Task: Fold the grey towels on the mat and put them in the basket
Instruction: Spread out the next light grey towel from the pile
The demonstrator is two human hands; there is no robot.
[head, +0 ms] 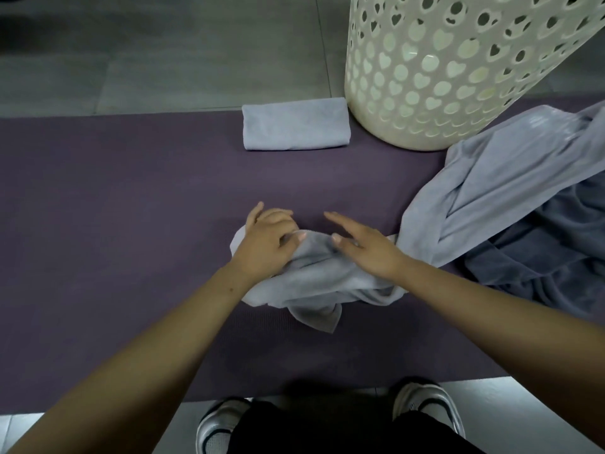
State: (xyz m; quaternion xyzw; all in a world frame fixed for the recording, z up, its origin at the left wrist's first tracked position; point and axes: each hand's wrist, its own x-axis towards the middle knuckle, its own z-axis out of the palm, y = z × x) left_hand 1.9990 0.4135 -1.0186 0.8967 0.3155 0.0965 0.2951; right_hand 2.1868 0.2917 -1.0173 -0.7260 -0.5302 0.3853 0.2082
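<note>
A crumpled light grey towel [314, 283] lies in the middle of the purple mat [131, 198]. My left hand [268, 240] grips its upper left part, fingers curled into the cloth. My right hand [363, 244] lies on the towel's right part with straight fingers, the thumb against the fabric. A folded light grey towel [294, 127] rests at the mat's far edge, just left of the cream perforated basket [435, 70]. To the right lies a heap of unfolded towels, a light grey one [501, 178] over a dark grey one [543, 257].
Grey floor tiles [163, 54] lie beyond the mat. My two shoes [219, 424] stand on the pale floor at the mat's near edge. The basket stands partly on the mat's far right.
</note>
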